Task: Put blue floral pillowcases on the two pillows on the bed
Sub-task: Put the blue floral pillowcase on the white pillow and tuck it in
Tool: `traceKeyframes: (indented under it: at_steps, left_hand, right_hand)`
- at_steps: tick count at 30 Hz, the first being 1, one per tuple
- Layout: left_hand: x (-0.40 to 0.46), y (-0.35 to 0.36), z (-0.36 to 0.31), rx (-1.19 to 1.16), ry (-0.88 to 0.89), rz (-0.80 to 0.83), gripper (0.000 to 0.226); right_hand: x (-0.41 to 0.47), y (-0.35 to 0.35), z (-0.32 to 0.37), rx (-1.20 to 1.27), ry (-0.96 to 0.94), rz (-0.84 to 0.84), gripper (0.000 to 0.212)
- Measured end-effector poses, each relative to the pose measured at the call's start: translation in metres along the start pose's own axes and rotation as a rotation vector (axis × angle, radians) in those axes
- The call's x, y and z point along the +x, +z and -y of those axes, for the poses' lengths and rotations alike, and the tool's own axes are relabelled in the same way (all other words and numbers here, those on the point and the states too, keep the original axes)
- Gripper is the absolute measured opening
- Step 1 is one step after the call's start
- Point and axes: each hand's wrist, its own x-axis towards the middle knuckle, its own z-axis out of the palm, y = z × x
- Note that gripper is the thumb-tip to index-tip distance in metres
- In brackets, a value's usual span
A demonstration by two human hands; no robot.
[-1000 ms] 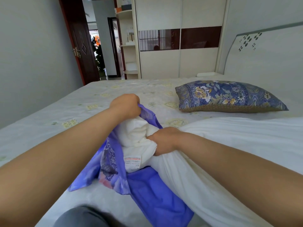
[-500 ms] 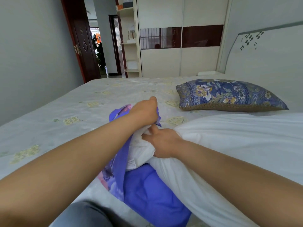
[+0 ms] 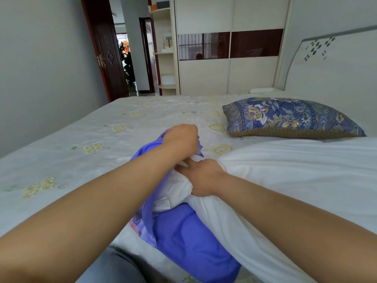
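Head view: we look down over two bare forearms that reach from the lower corners of the frame to the middle, where both hands meet on the bedding. Our left hand [image 3: 181, 139], a little above the centre, is curled into a fist and grips the upper edge of the blue pillowcase [image 3: 183, 240]; its fingertips are hidden under the knuckles. Our right hand [image 3: 201, 177], just below and touching the left one, has its fingers curled around the bunched end of the white pillow [image 3: 285, 176] and holds it at the mouth of the pillowcase. The pillow stretches from the centre to the right edge and the lower right of the frame. Only its squeezed end, with a small white label [image 3: 162, 204], sits inside the blue cloth. The rest of the pillowcase lies crumpled on the bed [image 3: 81, 139] in the lower centre, plain blue on one side and with a flower print near the left forearm.

In the upper right, a second pillow [image 3: 289, 117] in a blue floral cover lies flat near the headboard [image 3: 330, 64], well apart from the hands. A white wardrobe [image 3: 228, 74] stands at the top centre and a dark door [image 3: 108, 58] at the upper left. A grey trouser knee [image 3: 114, 266] shows at the bottom edge.
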Motion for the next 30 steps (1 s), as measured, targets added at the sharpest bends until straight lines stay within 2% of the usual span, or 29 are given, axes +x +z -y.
traceKeyframes:
  at_steps: [2, 5, 7, 8, 9, 12, 14, 19, 21, 23, 25, 28, 30]
  left_hand:
    - [0.000, 0.003, -0.008, -0.153, 0.005, 0.079, 0.019]
    - [0.005, 0.007, 0.000, -0.304, -0.016, 0.184, 0.017]
    - [0.004, 0.014, 0.011, -0.168, 0.008, 0.165, 0.038]
    - [0.002, 0.020, 0.020, -0.087, 0.006, 0.119, 0.052]
    - [0.002, 0.027, 0.029, -0.016, -0.012, 0.045, 0.055]
    - [-0.001, 0.035, 0.062, 0.170, -0.065, -0.198, 0.033]
    - [-0.002, 0.035, 0.074, 0.152, -0.011, -0.293, 0.026]
    - [-0.008, 0.047, 0.054, -0.407, 0.034, -0.102, 0.019]
    - [-0.011, 0.055, 0.042, -0.531, 0.065, 0.031, 0.013]
    - [-0.016, 0.058, 0.035, -0.584, 0.077, 0.125, 0.019]
    - [-0.022, 0.056, 0.034, -0.521, 0.097, 0.085, 0.023]
    - [-0.015, 0.052, 0.041, -0.357, 0.125, -0.127, 0.011]
    - [-0.008, 0.048, 0.042, -0.451, 0.079, -0.125, 0.008]
  right_hand:
    - [-0.004, -0.001, -0.004, 0.028, 0.013, -0.018, 0.073]
    - [-0.004, 0.001, -0.012, 0.060, 0.084, 0.006, 0.082]
    - [0.002, 0.003, -0.015, 0.073, 0.123, 0.023, 0.087]
    - [0.005, 0.004, -0.015, 0.072, 0.136, 0.036, 0.091]
    - [0.007, 0.004, -0.017, 0.072, 0.148, 0.049, 0.096]
    - [0.012, 0.006, -0.019, 0.085, 0.172, 0.065, 0.102]
    - [0.013, 0.009, -0.022, 0.066, 0.182, 0.059, 0.100]
    - [0.015, 0.015, -0.033, 0.030, 0.216, 0.056, 0.095]
    - [0.014, 0.010, -0.035, 0.040, 0.218, 0.054, 0.085]
    - [0.013, 0.008, -0.036, 0.038, 0.206, 0.064, 0.073]
    - [0.013, 0.009, -0.036, 0.042, 0.230, 0.065, 0.075]
    - [0.014, 0.013, -0.035, 0.069, 0.237, 0.025, 0.090]
    - [0.015, 0.014, -0.035, 0.094, 0.267, 0.045, 0.099]
